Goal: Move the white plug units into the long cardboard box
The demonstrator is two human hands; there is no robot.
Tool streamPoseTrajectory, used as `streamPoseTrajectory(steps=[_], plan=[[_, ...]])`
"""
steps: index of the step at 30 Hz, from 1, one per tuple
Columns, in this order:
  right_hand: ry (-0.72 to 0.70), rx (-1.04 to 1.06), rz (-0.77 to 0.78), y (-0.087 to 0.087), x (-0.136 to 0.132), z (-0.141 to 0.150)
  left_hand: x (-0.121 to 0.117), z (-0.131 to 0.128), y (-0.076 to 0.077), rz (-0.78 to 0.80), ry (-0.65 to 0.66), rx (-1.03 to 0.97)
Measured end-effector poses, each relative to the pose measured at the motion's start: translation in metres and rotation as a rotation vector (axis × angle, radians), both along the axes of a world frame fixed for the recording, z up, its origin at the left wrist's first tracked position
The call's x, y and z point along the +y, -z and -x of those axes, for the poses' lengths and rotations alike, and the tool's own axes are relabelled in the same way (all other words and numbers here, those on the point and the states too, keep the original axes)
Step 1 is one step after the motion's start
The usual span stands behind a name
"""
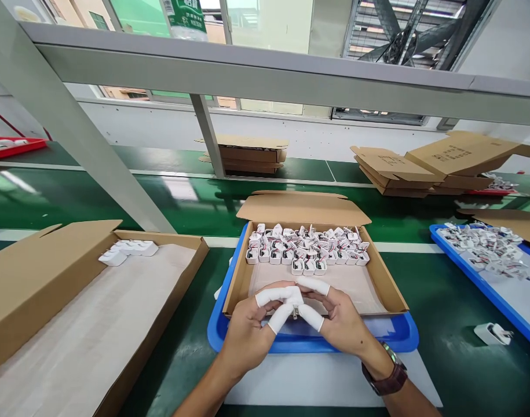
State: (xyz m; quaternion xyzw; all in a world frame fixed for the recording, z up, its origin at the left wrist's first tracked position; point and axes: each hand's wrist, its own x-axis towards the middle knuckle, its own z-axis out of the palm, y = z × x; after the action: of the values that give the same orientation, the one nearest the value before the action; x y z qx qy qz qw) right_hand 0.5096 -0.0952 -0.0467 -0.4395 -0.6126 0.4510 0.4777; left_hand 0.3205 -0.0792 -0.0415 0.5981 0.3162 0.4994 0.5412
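My left hand [247,330] and my right hand [340,324] meet over the near edge of a shallow cardboard box [388,286]. Both wear white finger cots, and together they pinch a small white plug housing [294,300] with metal prongs pointing toward me. The box rests in a blue tray [404,336] and holds several rows of open white housings with wired boards [306,246] along its far side. My right wrist carries a brown watch [388,373].
A large open cardboard box [178,301] at the left holds a few finished white plugs [128,250] on paper. Another blue tray [486,278] of parts lies at the right, a loose white plug [490,333] beside it. Flattened cartons [421,165] lie beyond the green belt.
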Motion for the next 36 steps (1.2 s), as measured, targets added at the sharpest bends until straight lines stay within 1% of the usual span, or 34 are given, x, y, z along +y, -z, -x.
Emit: streamPoseTrajectory(steps=[6,12,17,21,25,28,32,36], plan=[[-0.066,0.063,0.032,-0.001,-0.001,-0.004,0.005,0.0,0.002,0.065,0.004,-0.045],[-0.103,0.119,0.019,-0.008,0.001,-0.005,0.008,0.003,0.004,0.082,0.018,-0.004],[-0.062,0.14,0.052,-0.008,0.004,-0.003,0.007,0.006,0.006,0.078,0.091,0.014],[-0.027,0.145,0.058,-0.009,0.005,-0.001,0.006,0.006,0.002,0.056,0.114,0.01],[-0.029,0.141,0.03,-0.009,0.005,0.0,0.004,0.005,-0.004,0.12,0.089,-0.081],[-0.038,0.127,0.017,-0.007,0.004,-0.001,0.006,0.004,-0.003,0.166,0.057,-0.106],[-0.039,0.116,0.038,-0.002,0.003,-0.002,0.01,0.002,0.004,0.12,0.074,-0.103],[-0.02,0.126,0.109,-0.001,0.003,-0.001,0.009,0.0,0.009,0.032,0.061,-0.08]])
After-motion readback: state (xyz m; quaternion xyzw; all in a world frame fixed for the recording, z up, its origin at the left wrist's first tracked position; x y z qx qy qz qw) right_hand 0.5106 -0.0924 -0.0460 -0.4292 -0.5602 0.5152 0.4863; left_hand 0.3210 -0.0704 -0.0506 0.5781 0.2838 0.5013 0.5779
